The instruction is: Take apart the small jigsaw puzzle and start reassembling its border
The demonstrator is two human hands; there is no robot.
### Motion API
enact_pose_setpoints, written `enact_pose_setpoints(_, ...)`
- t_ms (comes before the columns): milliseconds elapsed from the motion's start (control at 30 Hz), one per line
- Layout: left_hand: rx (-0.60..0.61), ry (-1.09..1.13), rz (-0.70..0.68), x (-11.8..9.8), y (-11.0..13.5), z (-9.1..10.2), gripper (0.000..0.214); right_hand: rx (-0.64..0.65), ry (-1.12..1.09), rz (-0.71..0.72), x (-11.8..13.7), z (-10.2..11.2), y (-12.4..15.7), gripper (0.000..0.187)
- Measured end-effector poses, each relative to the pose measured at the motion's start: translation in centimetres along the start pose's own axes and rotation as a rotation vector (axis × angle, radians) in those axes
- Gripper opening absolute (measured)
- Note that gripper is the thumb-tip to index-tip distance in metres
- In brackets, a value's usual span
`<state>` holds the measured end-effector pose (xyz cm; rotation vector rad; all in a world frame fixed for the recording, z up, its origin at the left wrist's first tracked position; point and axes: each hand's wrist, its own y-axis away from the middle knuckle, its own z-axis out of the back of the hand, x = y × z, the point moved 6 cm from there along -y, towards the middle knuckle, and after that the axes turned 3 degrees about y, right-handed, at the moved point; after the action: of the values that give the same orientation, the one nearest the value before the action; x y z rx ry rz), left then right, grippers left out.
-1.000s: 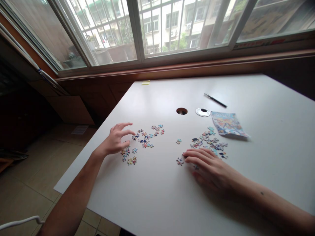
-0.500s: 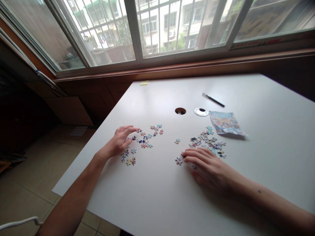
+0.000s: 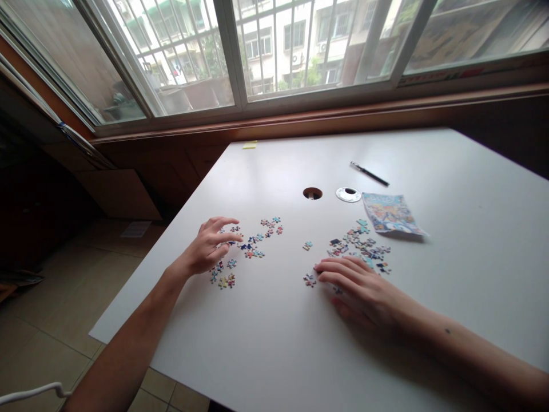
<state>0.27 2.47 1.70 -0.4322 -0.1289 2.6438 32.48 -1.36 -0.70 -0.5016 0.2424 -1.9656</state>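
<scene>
White table under a barred window fills most of the frame. At centre left, the left hand hovers over scattered puzzle pieces, its fingers curled and slightly spread; whether they pinch a piece is impossible to tell. At centre right, the right hand lies flat with its fingers close together, hiding part of a second scatter, fingertips just beside a small clump. The printed sheet at the right is too blurred to read. The left forearm crosses the table's slanting left edge; bare tabletop stretches below both hands.
</scene>
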Motion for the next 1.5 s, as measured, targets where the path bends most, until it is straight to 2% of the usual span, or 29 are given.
enact_pose_setpoints(167, -0.077, -0.017, -0.067, -0.8, 0.2, 0.5, 0.029, 0.011, 0.016, 0.008, 0.0, -0.1, 0.0, 0.039)
enact_pose_setpoints(267, 0.004, 0.018, -0.149, -1.7, 0.2, 0.0, 0.043, 0.014, 0.017, 0.004, -0.1, -0.1, 0.1, 0.039)
enact_pose_setpoints(333, 0.059, 0.038, -0.178, -2.2, 0.2, -0.4, 0.046, 0.011, 0.014, 0.004, 0.0, -0.1, 0.1, 0.038)
enact_pose_setpoints(433, 0.059, 0.053, -0.156, -2.5, 0.1, -0.4, 0.044, -0.004, 0.014, 0.003, 0.1, 0.1, 0.0, 0.037)
enact_pose_setpoints(533, 0.106, 0.053, -0.156, -3.0, 0.0, -0.7, 0.057, -0.008, 0.017, -0.001, 0.1, 0.3, -0.1, 0.037)
enact_pose_setpoints(600, 0.134, 0.053, -0.175, -3.4, 0.1, -0.9, 0.057, -0.001, 0.022, 0.002, 0.1, 0.2, -0.1, 0.038)
enact_pose_setpoints(900, 0.045, 0.033, -0.112, -2.1, 0.0, -0.8, 0.04, 0.004, 0.002, -0.007, 0.0, 0.1, 0.0, 0.037)
enact_pose_setpoints(1000, 0.033, 0.078, -0.071, -1.9, -0.1, -0.5, 0.047, 0.01, 0.011, -0.002, 0.0, 0.0, 0.0, 0.038)
enact_pose_setpoints(1067, 0.067, 0.105, -0.06, -1.9, -0.2, -0.7, 0.055, 0.017, 0.014, 0.002, -0.1, -0.1, 0.0, 0.038)
enact_pose_setpoints(1267, -0.005, 0.062, -0.004, -1.3, -0.3, -0.7, 0.051, 0.009, 0.001, -0.01, 0.0, 0.0, 0.0, 0.038)
enact_pose_setpoints(1400, 0.105, -0.002, -0.035, -1.8, -0.5, -1.8, 0.055, -0.006, -0.003, -0.013, 0.1, 0.2, -0.1, 0.036)
enact_pose_setpoints(1500, 0.098, -0.052, -0.021, -2.2, -0.9, -1.9, 0.041, -0.018, -0.006, -0.007, 0.1, 0.3, -0.2, 0.035)
